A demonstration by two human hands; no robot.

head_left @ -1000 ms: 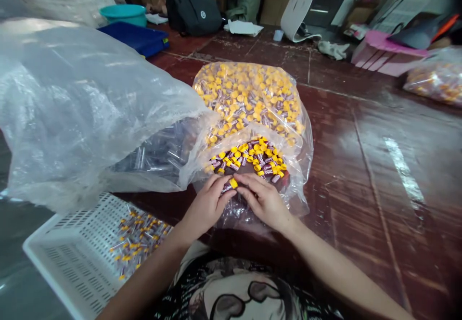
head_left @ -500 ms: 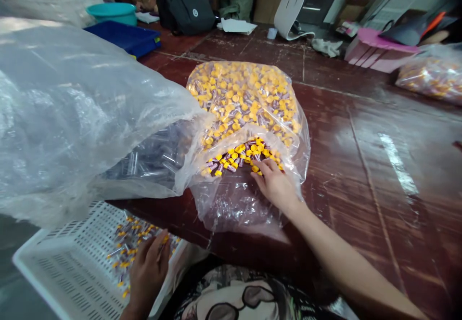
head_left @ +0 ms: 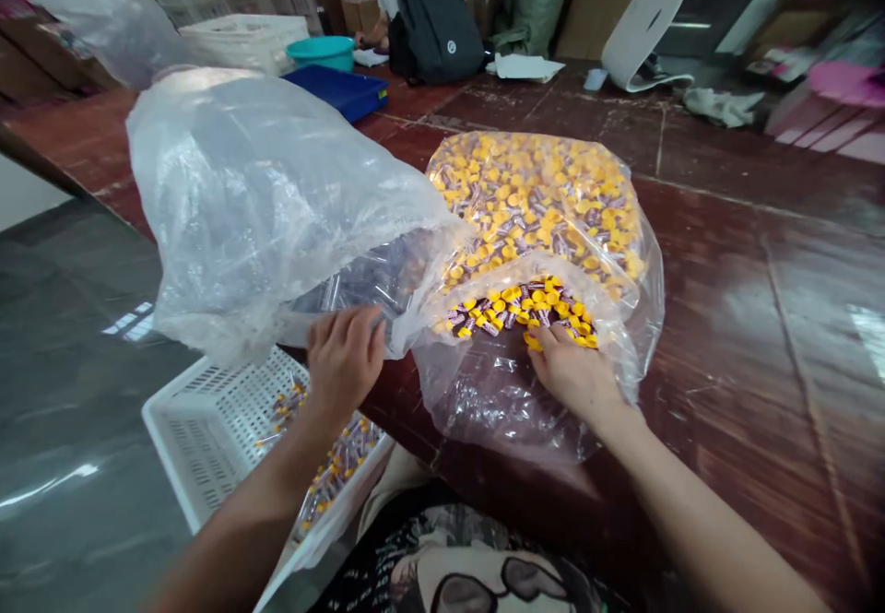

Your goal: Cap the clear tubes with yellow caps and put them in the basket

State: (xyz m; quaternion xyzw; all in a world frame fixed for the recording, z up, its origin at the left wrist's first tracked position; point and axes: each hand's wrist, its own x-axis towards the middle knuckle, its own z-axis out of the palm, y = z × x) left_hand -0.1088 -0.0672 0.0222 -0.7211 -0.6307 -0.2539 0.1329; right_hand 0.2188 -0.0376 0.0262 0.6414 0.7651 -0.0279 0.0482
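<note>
My left hand (head_left: 346,355) is at the lower lip of a cloudy plastic bag of clear tubes (head_left: 366,277). Its fingers reach forward with the thumb apart; the fingertips are partly hidden and nothing shows in them. My right hand (head_left: 577,373) rests in the mouth of a clear bag (head_left: 484,401), its fingers bent together at a yellow cap (head_left: 532,341). Around them lie many yellow caps with purple printed pieces (head_left: 512,309). Below my left forearm, a white perforated basket (head_left: 207,447) holds clear tubes with yellow caps (head_left: 338,456).
Both bags lie on a dark red tabletop (head_left: 719,336). Farther back are a blue tray (head_left: 338,92), a turquoise basin (head_left: 322,53), a dark backpack (head_left: 439,28) and a curved white strip (head_left: 643,23). A pink box (head_left: 830,115) stands at the right. A person is partly visible behind.
My left hand has risen from over the basket to the mouth of the tube bag. My right hand stays among the caps, its fingers drawn in closer. The view has turned left.
</note>
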